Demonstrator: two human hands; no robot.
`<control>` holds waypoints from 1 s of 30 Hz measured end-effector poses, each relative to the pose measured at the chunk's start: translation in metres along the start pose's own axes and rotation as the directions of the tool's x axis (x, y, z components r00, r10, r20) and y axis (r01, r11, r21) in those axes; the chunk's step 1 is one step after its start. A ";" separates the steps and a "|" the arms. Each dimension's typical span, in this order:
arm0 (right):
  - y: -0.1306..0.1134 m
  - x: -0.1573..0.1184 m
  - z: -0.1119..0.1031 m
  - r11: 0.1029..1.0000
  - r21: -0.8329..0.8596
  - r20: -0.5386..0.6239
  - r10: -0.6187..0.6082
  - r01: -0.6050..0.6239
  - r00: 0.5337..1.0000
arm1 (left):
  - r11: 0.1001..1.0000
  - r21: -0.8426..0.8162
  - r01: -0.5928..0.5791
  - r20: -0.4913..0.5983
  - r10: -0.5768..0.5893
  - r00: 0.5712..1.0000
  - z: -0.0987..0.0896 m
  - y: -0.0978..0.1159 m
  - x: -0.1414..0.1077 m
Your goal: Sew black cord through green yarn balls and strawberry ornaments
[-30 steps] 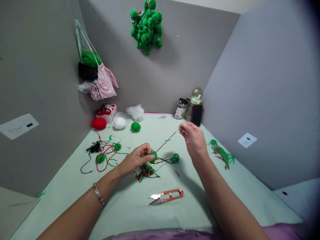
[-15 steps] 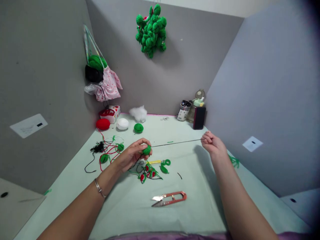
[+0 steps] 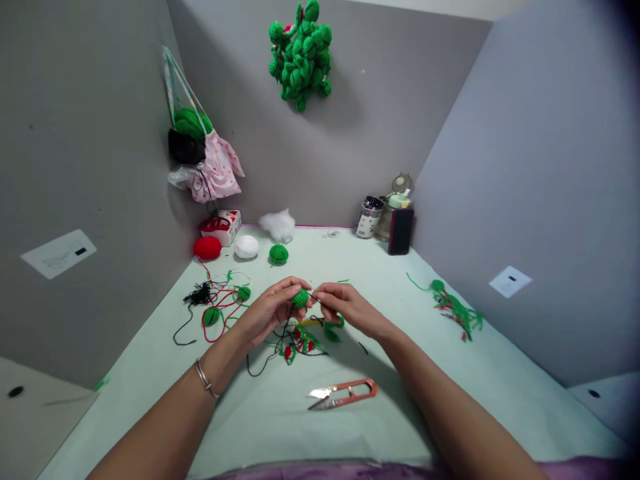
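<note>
My left hand [image 3: 275, 307] is closed around a small green crocheted ball [image 3: 300, 298], held up above the table. Close at its right, my right hand [image 3: 343, 305] pinches a dark strand of black yarn [image 3: 313, 297] that meets the ball; whether a needle is in those fingers is too small to tell. Black yarn also hangs below my left hand. Under the hands lie red and green crocheted pieces [image 3: 303, 341], a green leaf-shaped piece [image 3: 332, 332] and a yellow strip [image 3: 315, 322], partly hidden. Nearer me rest orange-handled thread snips [image 3: 345, 393], blades apart.
Tangled red and black yarn with green balls [image 3: 211, 316] lies left. Red [image 3: 207, 248], white [image 3: 247, 247] and green yarn balls [image 3: 279, 254] and white stuffing [image 3: 278, 225] sit at the back. A phone [image 3: 401, 232] leans back right; yarn scraps [image 3: 457, 310] lie right.
My right hand has come in leftward from far right to beside the ball, and the taut black yarn no longer stretches across the table. The left hand still holds the ball.
</note>
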State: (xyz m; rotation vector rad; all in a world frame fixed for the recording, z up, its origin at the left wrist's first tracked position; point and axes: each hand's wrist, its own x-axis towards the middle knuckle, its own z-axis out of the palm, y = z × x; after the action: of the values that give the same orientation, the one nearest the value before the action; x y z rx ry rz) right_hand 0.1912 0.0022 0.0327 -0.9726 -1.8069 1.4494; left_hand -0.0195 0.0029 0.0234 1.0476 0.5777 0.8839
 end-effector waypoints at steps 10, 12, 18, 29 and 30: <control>0.019 -0.011 -0.098 0.743 -0.602 -0.667 -0.266 -0.294 0.696 | 0.998 0.047 0.052 0.026 -0.053 0.998 -0.004 0.000 0.000; 0.029 -0.020 -0.126 0.732 -0.536 -0.795 -0.270 -0.420 0.544 | 0.999 0.038 0.037 0.009 -0.037 0.999 -0.005 0.005 -0.002; 0.032 -0.020 -0.126 0.782 -0.484 -0.819 -0.246 -0.394 0.518 | 0.999 0.038 0.035 0.019 -0.036 0.999 -0.004 0.001 -0.001; 0.001 0.001 0.004 0.998 0.034 0.071 0.057 -0.059 0.996 | 0.998 0.057 0.019 -0.030 -0.018 0.999 -0.002 -0.008 0.003; 0.000 0.001 -0.001 0.999 0.025 0.063 0.046 -0.048 0.997 | 0.998 0.062 0.023 -0.045 -0.021 0.999 -0.002 -0.008 0.003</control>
State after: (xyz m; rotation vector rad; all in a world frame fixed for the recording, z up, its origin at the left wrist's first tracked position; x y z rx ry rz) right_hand 0.1919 0.0033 0.0326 -0.9726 -1.8155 1.5439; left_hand -0.0166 0.0047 0.0156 1.0781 0.6561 0.8762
